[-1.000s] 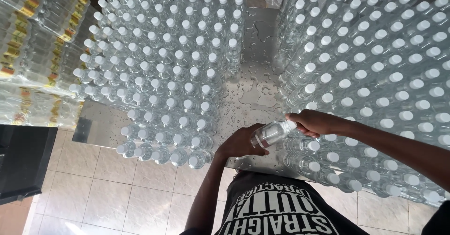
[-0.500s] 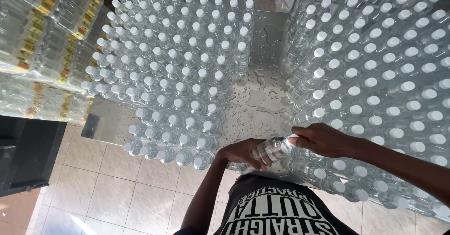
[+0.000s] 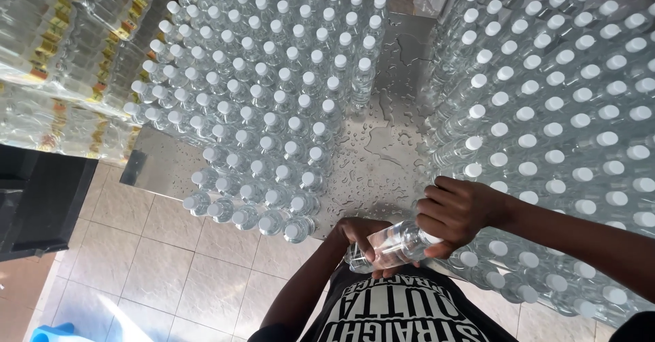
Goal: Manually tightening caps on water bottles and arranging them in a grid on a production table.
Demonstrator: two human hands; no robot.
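Both hands are working one clear plastic bottle (image 3: 392, 245) lying on its side at about six o'clock in the view, just over the near edge of the wet steel table (image 3: 372, 158). Compared with a second ago, the bottle and the hands have been drawing in toward the person's chest: then it was being held higher, at about four o'clock against the right-hand block, and now it is sitting lower and nearer the middle, just above the black printed shirt (image 3: 402, 315). The right hand (image 3: 457, 214) is curling over the cap end, fingers wrapped tight around it, while the left hand (image 3: 365, 240) is cupping the base from below, fingers closed on it. That reads, as a judgement, as the cap being twisted or checked rather than the bottle being set down. As for counts: one bottle is in hand, two hands are on it, and two large standing blocks of white-capped bottles are flanking the puddled gap, the left block (image 3: 273, 103) from nine to twelve o'clock and the right block (image 3: 559, 130) from one to four o'clock; each holds far too many to count exactly. Shrink-wrapped packs (image 3: 61, 55) are stacking up at ten o'clock, their number unclear, over a tiled floor (image 3: 170, 274).
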